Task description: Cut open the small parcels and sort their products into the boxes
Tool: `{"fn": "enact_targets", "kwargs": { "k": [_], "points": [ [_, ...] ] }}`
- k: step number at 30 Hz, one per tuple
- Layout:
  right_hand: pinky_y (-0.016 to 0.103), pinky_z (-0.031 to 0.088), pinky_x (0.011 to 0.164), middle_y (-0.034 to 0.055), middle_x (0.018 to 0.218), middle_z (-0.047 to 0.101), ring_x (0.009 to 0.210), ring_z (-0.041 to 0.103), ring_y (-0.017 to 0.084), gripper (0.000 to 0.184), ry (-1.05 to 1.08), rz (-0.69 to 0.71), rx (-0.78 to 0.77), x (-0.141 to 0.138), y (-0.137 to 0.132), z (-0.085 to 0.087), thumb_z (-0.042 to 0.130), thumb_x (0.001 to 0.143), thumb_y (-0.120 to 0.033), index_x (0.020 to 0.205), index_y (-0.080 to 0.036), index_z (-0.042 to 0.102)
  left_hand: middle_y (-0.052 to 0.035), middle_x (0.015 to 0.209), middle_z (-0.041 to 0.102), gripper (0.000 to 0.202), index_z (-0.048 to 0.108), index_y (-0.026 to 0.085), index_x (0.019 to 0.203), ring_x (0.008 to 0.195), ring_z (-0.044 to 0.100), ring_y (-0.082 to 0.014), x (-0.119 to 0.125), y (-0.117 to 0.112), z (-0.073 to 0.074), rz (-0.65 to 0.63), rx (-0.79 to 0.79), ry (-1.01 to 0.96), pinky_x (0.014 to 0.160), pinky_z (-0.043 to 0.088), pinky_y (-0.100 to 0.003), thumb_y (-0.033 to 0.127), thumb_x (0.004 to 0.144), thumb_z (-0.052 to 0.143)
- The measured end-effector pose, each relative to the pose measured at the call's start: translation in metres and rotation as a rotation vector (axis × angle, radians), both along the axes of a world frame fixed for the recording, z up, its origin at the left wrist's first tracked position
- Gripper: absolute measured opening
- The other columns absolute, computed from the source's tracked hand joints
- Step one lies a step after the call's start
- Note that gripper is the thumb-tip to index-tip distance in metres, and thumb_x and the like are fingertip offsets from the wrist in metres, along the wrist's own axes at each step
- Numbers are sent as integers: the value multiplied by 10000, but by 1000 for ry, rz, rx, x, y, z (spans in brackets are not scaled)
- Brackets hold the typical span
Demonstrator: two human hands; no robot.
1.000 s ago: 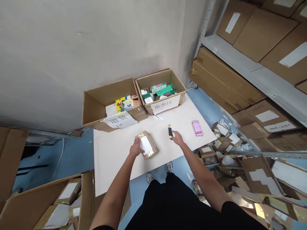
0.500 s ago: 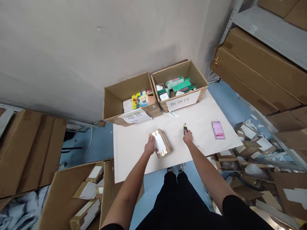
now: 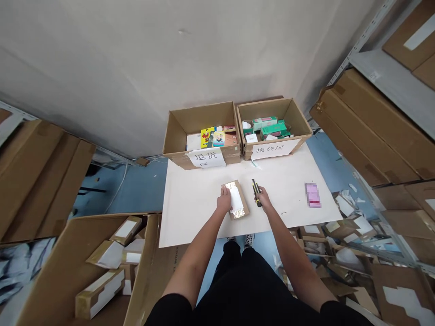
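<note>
A small taped parcel (image 3: pixel 239 201) lay flat on the white-topped table (image 3: pixel 190 203), near its front edge and in front of the person. Shiny tape (image 3: pixel 238 213) crossed its near end, and a white label (image 3: pixel 235 198) covered much of its top. The left hand (image 3: pixel 224 199) rested on its left side, fingers over the top; whether it pressed or pinched could not be told. Just beside it on the right, apart from the parcel, the right hand (image 3: pixel 263 197) was closed around a black-and-yellow utility knife (image 3: pixel 255 188), tip pointing away from the body; how far the blade was out was too small to tell.

The step in hand looked like steadying the parcel with the knife at the ready. Any cut would call for a firm left hold, fingers clear of the tape line, and a shallow blade.

Behind stood two cardboard cartons, the left one (image 3: pixel 204 118) and the right one (image 3: pixel 265 108), both with signs in front. A pink item (image 3: pixel 312 194), blurred, lay well to the right.
</note>
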State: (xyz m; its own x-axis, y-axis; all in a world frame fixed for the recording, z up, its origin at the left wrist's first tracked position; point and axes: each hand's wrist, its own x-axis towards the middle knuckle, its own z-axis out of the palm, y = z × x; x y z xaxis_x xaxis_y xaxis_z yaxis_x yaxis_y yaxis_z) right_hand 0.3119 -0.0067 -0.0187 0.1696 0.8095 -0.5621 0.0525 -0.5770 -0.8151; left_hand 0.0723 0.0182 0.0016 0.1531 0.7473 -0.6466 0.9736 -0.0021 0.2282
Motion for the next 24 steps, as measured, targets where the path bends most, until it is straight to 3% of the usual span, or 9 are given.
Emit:
{"fn": "enact_targets", "kwargs": {
  "k": [3,6,11,15,24],
  "points": [
    [286,596,628,50,1082,721,725,696,172,659,-79,174,140,-37,-1,21,571,891,-335,1530,-247,434,-280,1741,37,1285,233,144,1673,1616,-7,-464,11,2,-2,51,28,-52,1159,427,-606,293,629,966],
    [320,615,760,48,1097,749,794,718,192,636,-260,364,217,-71,2,38,541,955,-293,1580,-262,426,-296,1735,50,1245,238,111,1671,1615,25,-468,15,2,0,31,53,-43,1184,397,-602,274,661,946],
    [317,508,1023,93,1282,737,1136,708,232,590,-643,564,197,-107,13,55,516,976,-133,1559,-214,471,-188,1768,22,1311,86,240,1707,1634,35,-394,5,-3,6,-97,63,33,1220,360,-570,407,708,917],
    [287,484,992,115,1300,736,1160,702,241,595,-828,663,114,-120,19,63,519,982,-113,1566,-200,454,-121,1782,14,1303,85,276,1708,1637,7,-377,-5,-6,9,-126,54,43,1262,303,-525,430,715,914],
    [278,460,935,109,1254,751,1123,709,242,582,-961,797,66,-122,16,77,513,992,-113,1559,-228,454,-9,1788,-81,1317,20,388,1698,1599,123,-472,-19,-10,1,-95,41,-53,1193,390,-569,564,710,873]
  ]
}}
